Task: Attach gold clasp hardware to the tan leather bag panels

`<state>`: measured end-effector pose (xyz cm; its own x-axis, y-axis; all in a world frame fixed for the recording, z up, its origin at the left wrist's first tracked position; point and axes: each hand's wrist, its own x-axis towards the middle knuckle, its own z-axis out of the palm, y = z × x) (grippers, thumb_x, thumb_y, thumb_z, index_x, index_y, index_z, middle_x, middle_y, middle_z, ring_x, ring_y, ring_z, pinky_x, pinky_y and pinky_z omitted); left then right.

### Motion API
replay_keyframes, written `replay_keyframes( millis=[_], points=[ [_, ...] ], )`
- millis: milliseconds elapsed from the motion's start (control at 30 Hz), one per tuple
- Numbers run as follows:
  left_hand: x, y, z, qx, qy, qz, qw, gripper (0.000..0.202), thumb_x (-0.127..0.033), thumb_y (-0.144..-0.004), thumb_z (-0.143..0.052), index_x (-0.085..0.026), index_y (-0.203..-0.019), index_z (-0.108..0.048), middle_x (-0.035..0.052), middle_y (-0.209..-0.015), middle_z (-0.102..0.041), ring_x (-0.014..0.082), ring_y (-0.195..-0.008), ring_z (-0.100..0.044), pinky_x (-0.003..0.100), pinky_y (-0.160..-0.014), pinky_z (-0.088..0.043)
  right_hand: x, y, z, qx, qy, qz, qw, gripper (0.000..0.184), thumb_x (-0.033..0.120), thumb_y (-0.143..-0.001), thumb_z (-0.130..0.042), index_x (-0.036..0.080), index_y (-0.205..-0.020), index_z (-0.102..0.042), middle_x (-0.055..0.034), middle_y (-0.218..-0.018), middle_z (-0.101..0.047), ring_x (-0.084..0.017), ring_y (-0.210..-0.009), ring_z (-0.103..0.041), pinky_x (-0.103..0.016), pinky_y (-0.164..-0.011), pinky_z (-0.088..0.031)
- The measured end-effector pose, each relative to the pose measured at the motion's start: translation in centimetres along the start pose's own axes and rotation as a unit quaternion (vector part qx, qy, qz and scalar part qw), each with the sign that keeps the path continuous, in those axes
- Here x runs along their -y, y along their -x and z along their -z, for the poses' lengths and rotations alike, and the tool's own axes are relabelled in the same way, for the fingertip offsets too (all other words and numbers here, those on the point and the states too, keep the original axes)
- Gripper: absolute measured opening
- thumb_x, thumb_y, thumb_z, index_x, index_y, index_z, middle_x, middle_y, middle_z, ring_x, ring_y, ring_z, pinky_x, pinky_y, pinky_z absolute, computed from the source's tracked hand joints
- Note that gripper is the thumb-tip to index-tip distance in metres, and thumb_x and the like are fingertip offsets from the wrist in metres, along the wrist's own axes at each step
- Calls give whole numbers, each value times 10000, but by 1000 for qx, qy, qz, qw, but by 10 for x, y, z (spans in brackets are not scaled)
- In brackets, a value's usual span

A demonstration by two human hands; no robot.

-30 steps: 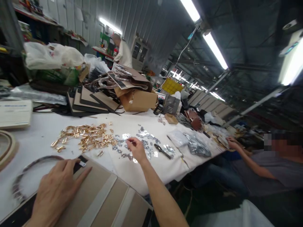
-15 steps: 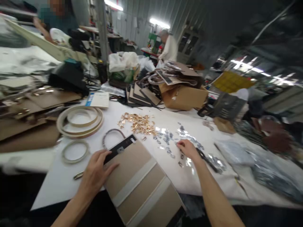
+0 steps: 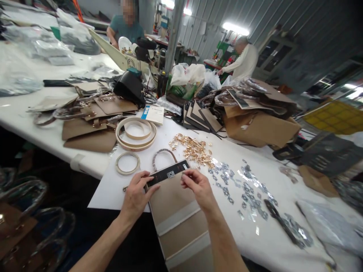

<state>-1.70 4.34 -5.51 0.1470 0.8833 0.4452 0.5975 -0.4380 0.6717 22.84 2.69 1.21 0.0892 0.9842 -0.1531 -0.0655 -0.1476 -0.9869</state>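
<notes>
On my feed, the beige panel (image 3: pixel 177 211) overhangs the surface's (image 3: pixel 238 228) near edge, its long axis running away from me, black strip (image 3: pixel 159 177) end pointing outward and slightly left, my left hand (image 3: pixel 136 194) clamping its left corner, my right hand's (image 3: pixel 200 187) fingers pinched together at the right corner, on what I cannot tell.
</notes>
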Motion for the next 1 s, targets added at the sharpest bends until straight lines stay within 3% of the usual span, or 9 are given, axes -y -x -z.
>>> replay_keyframes(
  millis=[133, 333, 467, 700, 867, 1000],
  points=[
    [6, 2, 2, -3, 26, -21, 999, 205, -326, -919, -754, -201, -1072, -699, 90, -1155, -703, 248, -1097, -678, 435, -976, -583, -8, -8, -44, 62, 18, -5, 998, 237, 403, -857, -781, 189, -929, -710, -1, -717, -700, -130, -655, -641, -241, -627, -523],
    [6, 2, 1, -8, 47, -39, 998, 78, -205, -931, -725, -200, -997, -683, 73, -1065, -718, 229, -1034, -676, 389, -921, -575, -21, -16, -71, 76, 67, -19, 995, 185, 351, -831, -776, 183, -906, -753, -2, -691, -702, -129, -608, -621, -242, -590, -488],
    [3, 1, 2, -11, 58, -39, 997, 49, -153, -940, -687, -201, -941, -676, 66, -1033, -717, 217, -1005, -678, 363, -898, -576, -28, -18, -76, 77, 99, -29, 992, 193, 352, -823, -770, 182, -913, -779, -13, -691, -709, -139, -596, -620, -245, -558, -474],
    [7, 2, 2, -9, 63, -37, 997, 11, -217, -956, -685, -207, -955, -681, 70, -1036, -725, 226, -1006, -686, 381, -902, -585, -30, -24, -75, 65, 89, -53, 992, 285, 409, -795, -780, 154, -922, -788, -11, -620, -686, -121, -526, -577, -226, -490, -428],
    [14, 2, 6, 32, 63, -25, 997, 294, -316, -859, -812, -203, -1096, -680, 100, -1131, -718, 275, -1087, -688, 449, -955, -590, -29, -23, -74, 91, 98, -54, 990, 276, 412, -784, -802, 162, -900, -805, -7, -637, -703, -112, -528, -565, -220, -498, -425],
    [14, 3, 9, 49, 72, 0, 996, 329, -309, -831, -833, -212, -1103, -677, 101, -1156, -709, 285, -1120, -683, 469, -981, -581, -33, -21, -75, 107, 144, -24, 983, 193, 353, -811, -780, 186, -899, -820, -24, -769, -765, -133, -617, -627, -236, -577, -482]
  ],
)
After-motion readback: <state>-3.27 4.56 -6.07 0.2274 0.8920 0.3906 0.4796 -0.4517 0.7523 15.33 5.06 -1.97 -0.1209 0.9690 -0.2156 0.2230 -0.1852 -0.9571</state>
